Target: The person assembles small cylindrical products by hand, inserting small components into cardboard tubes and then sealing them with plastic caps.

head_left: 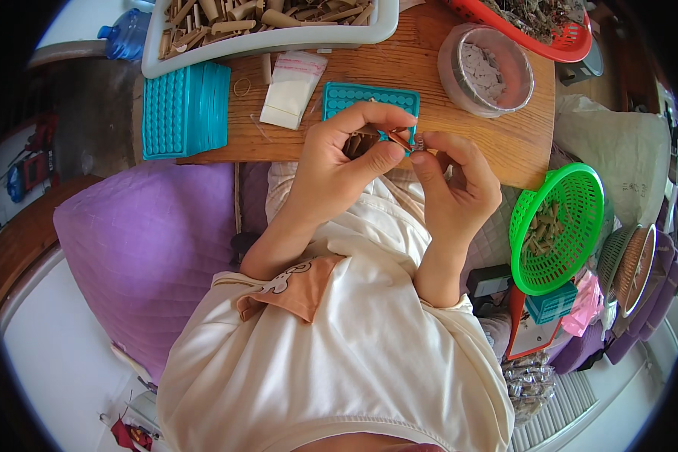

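Note:
Both my hands meet over the near edge of the table. My left hand (339, 166) is closed, with several brown pieces (360, 143) gathered in its palm. Between its thumb and forefinger it pinches a shiny reddish-brown piece (400, 140), whose exact kind is too small to make out. My right hand (459, 177) presses thumb and forefinger on what looks like a small metal spring (419, 142), right against that piece. Just beyond the hands lies a teal tray (369, 96) with rows of round cups, partly covered by my fingers.
A white bin (271, 39) full of brown curved pieces stands at the back. Stacked teal trays (184, 113), clear bags (292, 89) and a round tub (486, 69) of pale bits share the wooden table (422, 53). A green basket (557, 226) sits right; a red basket (557, 49) behind.

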{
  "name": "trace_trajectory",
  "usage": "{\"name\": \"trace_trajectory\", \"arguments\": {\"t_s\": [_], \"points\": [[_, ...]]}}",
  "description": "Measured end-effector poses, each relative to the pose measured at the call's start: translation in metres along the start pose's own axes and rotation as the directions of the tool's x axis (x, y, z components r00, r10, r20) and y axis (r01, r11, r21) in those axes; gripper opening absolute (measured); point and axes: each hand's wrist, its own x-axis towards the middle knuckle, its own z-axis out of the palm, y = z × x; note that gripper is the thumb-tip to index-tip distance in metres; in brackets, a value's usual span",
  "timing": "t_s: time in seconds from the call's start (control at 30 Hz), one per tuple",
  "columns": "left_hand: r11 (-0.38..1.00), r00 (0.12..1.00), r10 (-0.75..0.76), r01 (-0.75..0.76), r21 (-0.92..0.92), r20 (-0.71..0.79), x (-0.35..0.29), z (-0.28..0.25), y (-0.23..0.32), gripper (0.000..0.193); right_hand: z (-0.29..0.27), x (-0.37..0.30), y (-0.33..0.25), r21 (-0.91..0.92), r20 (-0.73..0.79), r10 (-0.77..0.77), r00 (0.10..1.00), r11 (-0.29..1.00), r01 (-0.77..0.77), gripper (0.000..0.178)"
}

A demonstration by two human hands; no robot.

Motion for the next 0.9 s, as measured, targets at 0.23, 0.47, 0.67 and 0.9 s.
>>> {"name": "trace_trajectory", "arguments": {"t_s": [0.23,0.47,0.67,0.9], "points": [[1.000,1.000,0.019,-0.019,-0.001,-0.001,-0.0005,0.0007,-0.0022,0.025,0.0024,-0.0010,0.0015,0.041,-0.002,-0.008,1.000,0.999,0.008,0.017],[0.998,0.999,-0.015,0.013,-0.063,-0.038,0.0001,-0.0037,-0.0032,0.026,-0.0005,0.0026,-0.0021,0.015,0.144,-0.042,0.989,0.999,0.040,0.032],[0.992,0.999,-0.021,0.015,-0.123,-0.046,0.0015,-0.0029,-0.0039,0.026,-0.0032,0.0040,-0.0030,0.045,0.201,0.028,0.979,0.998,-0.038,0.037],[0.999,0.999,0.048,-0.047,0.006,-0.015,0.0034,-0.0065,-0.0077,0.026,-0.0042,0.0063,-0.0018,-0.001,0.241,0.010,0.970,1.000,-0.010,0.038]]}}
